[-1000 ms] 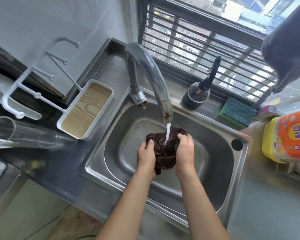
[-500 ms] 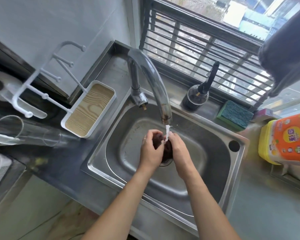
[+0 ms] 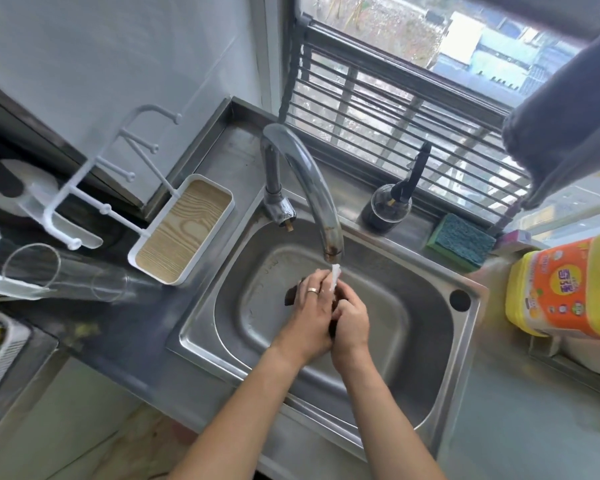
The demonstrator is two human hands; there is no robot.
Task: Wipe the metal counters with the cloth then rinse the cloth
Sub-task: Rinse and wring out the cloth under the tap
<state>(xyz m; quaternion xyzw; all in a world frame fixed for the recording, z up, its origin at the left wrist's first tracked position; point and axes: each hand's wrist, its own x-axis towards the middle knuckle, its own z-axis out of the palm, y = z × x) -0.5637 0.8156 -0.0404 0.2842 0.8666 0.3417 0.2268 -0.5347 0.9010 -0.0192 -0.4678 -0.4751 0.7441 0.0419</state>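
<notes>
Fingers (image 3: 321,284) of both hands curled in tight, closed round the cloth (image 3: 291,295) with no visible gap; only a dark brown corner pokes out past the left hand's knuckles, and a thin dark strip shows between the two palms. Left hand (image 3: 310,315) lies on top and slightly ahead, ring visible; right hand (image 3: 350,323) is pressed against it from the right, a bit nearer the body. Cloth is bunched into a wad, so no clear long axis; most of it is hidden inside the grip.

Key relation: wad sits directly under the faucet (image 3: 312,188) spout, and the water stream (image 3: 335,277) lands on the left fingertips where the hands meet, not squarely on the exposed cloth. Hands are held up over the middle of the sink (image 3: 413,341) basin, not resting on its bottom as far as I can tell.

Judgement: rinse step, squeezing or scrubbing under running water. Next move likely needs the wad loosened or turned so water reaches the covered folds; both hands are equally close, left has the top hold.

Outward: metal surface (image 3: 516,427) around the sink, green sponge (image 3: 459,240) and dark bottle (image 3: 390,207) behind the rim by the window, yellow detergent jug (image 3: 561,289) at right, white tray (image 3: 184,233) with wood-grain base at left.
</notes>
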